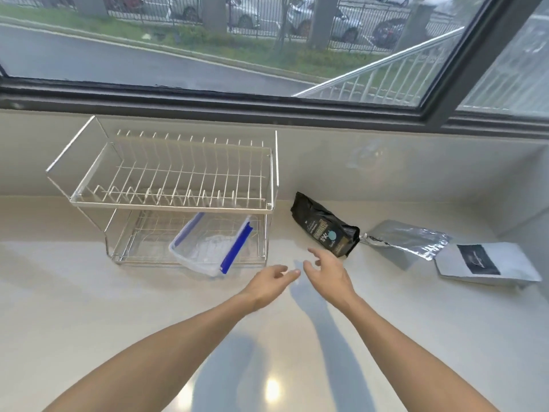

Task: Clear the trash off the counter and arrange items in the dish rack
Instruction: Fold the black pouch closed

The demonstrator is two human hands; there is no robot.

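- Reaching forward over the pale counter (386, 337), both bare hands are holding nothing; the left hand (269, 282) and right hand (326, 270) are hovering with fingers loosely spread, fingertips nearly meeting.
- Both forearms are extending from the bottom edge, converging.
- The black coffee bag (325, 226) is lying flat just beyond the right hand, long axis running from far-left to near-right.
- A clear blue-clipped container (208, 246) is sitting, seemingly tilted, in the two-tier wire dish rack's (166, 173) lower tier.
- A silver foil pouch (407, 242) and white pouch (487, 264) are lying further right.

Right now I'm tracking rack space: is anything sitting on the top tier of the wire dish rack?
No, the white wire dish rack's top tier shows only bare wires.
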